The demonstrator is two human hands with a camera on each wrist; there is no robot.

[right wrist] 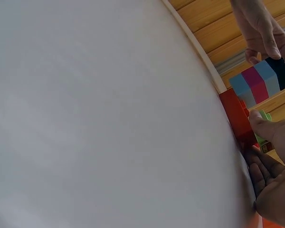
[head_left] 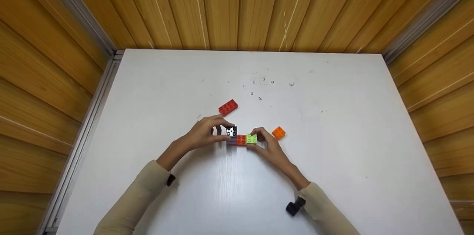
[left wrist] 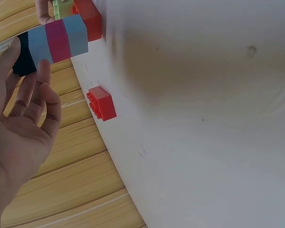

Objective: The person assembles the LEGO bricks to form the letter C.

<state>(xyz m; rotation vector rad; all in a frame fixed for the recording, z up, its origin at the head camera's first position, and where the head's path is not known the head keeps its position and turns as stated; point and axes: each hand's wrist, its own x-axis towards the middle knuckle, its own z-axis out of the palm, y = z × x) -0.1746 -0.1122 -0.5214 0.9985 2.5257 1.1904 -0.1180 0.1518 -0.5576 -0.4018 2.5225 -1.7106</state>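
1. By the left grip (head_left: 207,132), a black brick (left wrist: 24,58) is pinched between thumb and fingers; a blue-and-magenta stack (left wrist: 57,41) is topped by it.
2. The stack is held roughly upright, its long axis directed from the left grip, the nearer one, down toward the left end of a red base brick (right wrist: 234,113); whether it is seated there cannot be made out.
3. By the right grip (head_left: 272,150), a lime brick (head_left: 251,138) is pinched at the base's right end.
4. Farther out on the worktop (head_left: 340,109), a loose red brick (head_left: 228,107) is seen beyond the left grip, an orange brick (head_left: 279,132) just beside the right.
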